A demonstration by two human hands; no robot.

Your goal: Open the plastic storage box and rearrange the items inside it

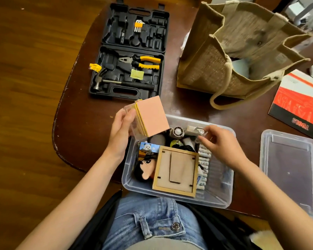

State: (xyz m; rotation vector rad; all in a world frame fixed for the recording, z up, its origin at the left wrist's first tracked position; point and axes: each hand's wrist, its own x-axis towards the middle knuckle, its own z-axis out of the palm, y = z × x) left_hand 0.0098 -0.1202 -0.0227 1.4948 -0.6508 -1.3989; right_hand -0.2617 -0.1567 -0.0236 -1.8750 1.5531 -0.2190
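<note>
Head view, looking down over a lap in blue jeans at a dark wooden table (83,123).

Clear plastic storage box (222,179) at the near edge of the table, centre of the scene, open, walls see-through. Its clear lid (293,170) flat on the table just to the right, off the box.

Inside the box: wooden picture frame (176,171) lying back-side up in the middle; plush doll head with black hair (145,171) to its left; small box printed with a panda (149,147) at the far left; a row of white batteries (203,168) along the frame's right side; black cable (186,147) and small round fan-like gadget (177,132) toward the far wall.

Left hand (122,129) raised over the box's far-left corner, fingers curled around a clear case with pink and yellow-edged boards (149,117), tilted.

Right hand (222,143) over the far-right part of the box, thumb and forefinger pinching a small silvery object (200,131); what it is cannot be told.

Farther left on the table, open black tool case (132,51) holding yellow-handled pliers (143,63), a hammer (105,82) and hex keys (138,26). Far right, standing open jute bag (238,51). Right edge, red-and-black booklet (300,101).
</note>
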